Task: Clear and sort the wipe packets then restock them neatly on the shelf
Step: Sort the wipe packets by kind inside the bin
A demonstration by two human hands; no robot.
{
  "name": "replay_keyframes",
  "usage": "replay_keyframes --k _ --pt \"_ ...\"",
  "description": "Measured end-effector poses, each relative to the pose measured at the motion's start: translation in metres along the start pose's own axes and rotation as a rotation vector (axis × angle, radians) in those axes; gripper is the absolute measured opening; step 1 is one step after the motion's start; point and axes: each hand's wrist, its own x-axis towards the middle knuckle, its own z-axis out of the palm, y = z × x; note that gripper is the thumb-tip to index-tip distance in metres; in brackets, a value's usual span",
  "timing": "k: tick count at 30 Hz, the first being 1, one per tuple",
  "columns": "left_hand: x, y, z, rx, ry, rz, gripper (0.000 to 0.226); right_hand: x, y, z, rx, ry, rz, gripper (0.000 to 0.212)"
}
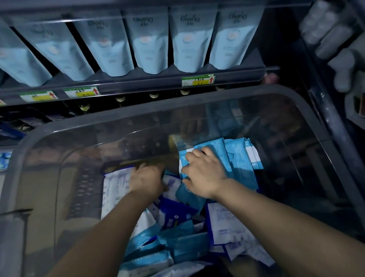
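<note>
Both my arms reach down into a clear plastic bin [132, 120] holding a loose heap of wipe packets [180, 237], light blue, dark blue and white. My right hand [204, 173] lies flat on a stack of light blue packets [237, 156] at the far right of the heap, fingers curled over their edge. My left hand [147, 178] is curled around a white packet with printed text [115, 185] at the heap's left side. The fingertips of both hands are partly hidden among the packets.
A shelf [150, 80] above the bin carries a row of pale blue standing pouches [150, 42], with yellow-green price tags [197, 80] along its front rail. Bottle tops show on the dark shelf below. White packs [325, 26] sit on shelving at the right.
</note>
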Motion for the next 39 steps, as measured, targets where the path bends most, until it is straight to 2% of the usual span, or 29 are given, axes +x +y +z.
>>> replay_keyframes --k 4,6,9,13,17,19,20,24,28,31,33,36,39 --pt "-0.019 -0.007 -0.008 -0.113 0.177 0.059 0.023 0.003 -0.005 -0.01 0.15 -0.025 0.099 0.036" --pt "-0.03 -0.01 -0.016 -0.146 0.271 0.088 0.026 0.007 -0.008 -0.016 0.254 -0.03 0.143 0.039" --pt "-0.039 -0.018 -0.031 -0.239 0.34 0.071 0.028 0.009 -0.014 -0.026 0.342 -0.106 0.081 0.053" --pt "-0.046 -0.032 -0.047 -0.446 0.302 -0.006 0.037 0.012 -0.024 -0.037 0.566 -0.203 0.119 0.067" --pt "-0.052 -0.042 -0.062 -0.623 0.247 -0.006 0.039 0.018 -0.028 -0.043 0.808 -0.202 0.216 0.058" --pt "-0.052 -0.046 -0.064 -0.892 0.239 0.002 0.03 0.017 -0.025 -0.049 0.996 -0.164 0.266 0.048" --pt "-0.054 -0.044 -0.064 -1.011 0.231 -0.008 0.033 0.016 -0.024 -0.053 1.088 -0.125 0.293 0.042" --pt "-0.066 -0.021 -0.059 -1.121 0.153 0.074 0.071 0.012 -0.022 -0.056 1.306 0.022 0.402 0.044" --pt "-0.072 -0.003 -0.054 -1.034 0.261 -0.058 0.079 0.001 -0.019 -0.059 1.336 0.022 0.441 0.047" --pt "-0.067 -0.008 -0.052 -1.003 0.299 -0.173 0.064 -0.006 -0.003 -0.061 1.505 -0.087 0.429 0.019" --pt "-0.065 -0.011 -0.049 -1.111 0.257 -0.217 0.06 -0.008 0.004 -0.06 1.58 -0.119 0.435 0.004" --pt "-0.064 -0.008 -0.046 -1.305 0.149 -0.228 0.06 -0.007 0.005 -0.058 1.499 -0.073 0.472 0.011" --pt "-0.059 -0.012 -0.043 -1.299 0.018 -0.233 0.071 -0.007 0.002 -0.054 1.284 0.075 0.512 0.025"
